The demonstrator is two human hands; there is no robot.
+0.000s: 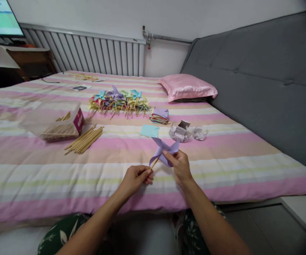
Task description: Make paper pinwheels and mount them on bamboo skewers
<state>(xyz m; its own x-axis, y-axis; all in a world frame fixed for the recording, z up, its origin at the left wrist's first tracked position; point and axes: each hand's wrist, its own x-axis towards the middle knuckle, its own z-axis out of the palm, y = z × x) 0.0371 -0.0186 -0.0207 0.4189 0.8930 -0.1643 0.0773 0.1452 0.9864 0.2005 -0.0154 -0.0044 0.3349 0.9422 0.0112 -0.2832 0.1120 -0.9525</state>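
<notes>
A purple paper pinwheel (160, 149) is held over the near part of the bed, its blades curled toward the middle. My left hand (139, 176) is closed round its thin wooden stick (154, 164). With thumb and fingers, my right hand (180, 163) pinches the pinwheel near its centre; the fingers behind the paper are partly hidden. Just beyond lies a light blue paper sheet (149, 131). Behind that rises a stack of coloured paper squares (160, 115) with a purple one on top. Two small clear round containers (179, 132) sit to the right, one with a small box in it.
Finished-looking pinwheels (118, 101) lie in a heap farther back. On the left, loose wooden sticks (85, 140) lie beside a clear plastic box (54, 122) holding more sticks. A pink pillow (187, 86) rests by the grey headboard (253, 78). A radiator (89, 51) lines the wall.
</notes>
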